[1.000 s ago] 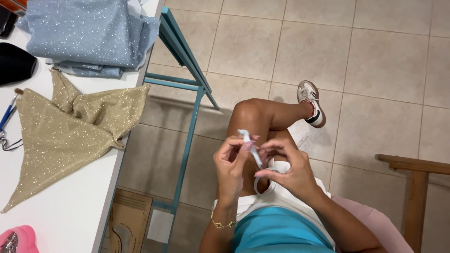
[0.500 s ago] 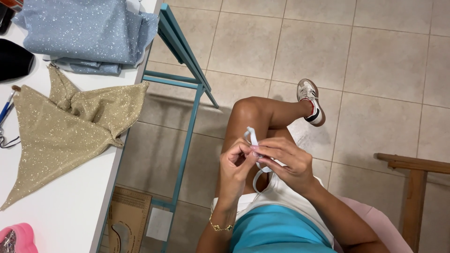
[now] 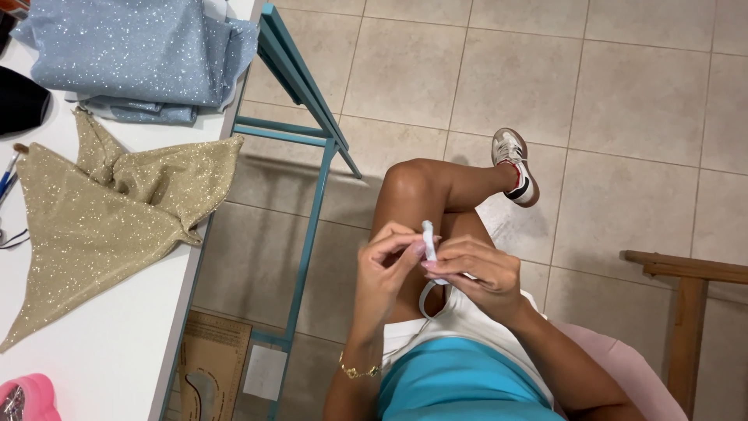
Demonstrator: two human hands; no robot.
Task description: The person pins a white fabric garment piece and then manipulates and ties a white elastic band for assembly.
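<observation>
Meanwhile, both hands had drawn closer together than a second earlier, meeting at lower centre of the frame above the seated person's crossed knee. The left hand (image 3: pixel 383 269) had its fingers curled in, thumb and forefinger pinched on the upper end of a narrow white elastic strip (image 3: pixel 428 234), which stood nearly upright between the two hands. The right hand (image 3: pixel 474 271) was likewise closed around the strip lower down, fingertips touching those of the left; below it the band curved into a small loop that hung against the white shorts (image 3: pixel 460 320). A second before, the strip had leaned further left with more of its length showing; now only a short tip stood clear above the fingers, which suggested the hands were feeding or folding the band bit by bit.

At the left of the frame, a white table (image 3: pixel 101 366) carried a gold glitter fabric piece (image 3: pixel 93 226) spread flat and, at upper left, folded light-blue glitter fabric (image 3: pixel 132 54), both unmoved. A gold bracelet (image 3: pixel 357 371) circled the left wrist. A teal table frame (image 3: pixel 308 234) crossed the tiled floor (image 3: pixel 608 86).
</observation>
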